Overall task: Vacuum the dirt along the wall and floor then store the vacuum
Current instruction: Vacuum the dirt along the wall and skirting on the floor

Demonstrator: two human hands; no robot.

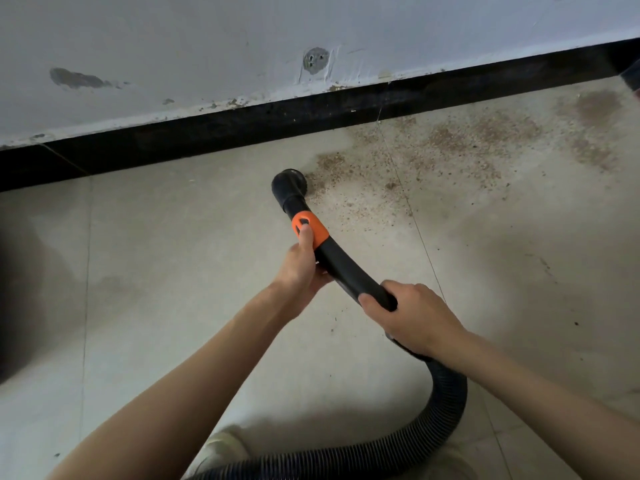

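Observation:
A black vacuum wand [346,268] with an orange collar [310,230] points down at the floor, its round nozzle [289,183] resting at the left edge of a patch of brown dirt [446,147]. My left hand [301,271] grips the wand just below the collar, thumb on the orange part. My right hand [408,317] grips the wand's lower end, where the ribbed black hose [446,403] begins and loops down to the bottom of the view. The vacuum's body is out of sight.
A white wall [207,46] with scuffs and a patched hole [315,60] runs across the top, above a black baseboard [242,123]. Dirt spreads right along the pale tiled floor [173,271]. My light shoe [221,448] shows at the bottom.

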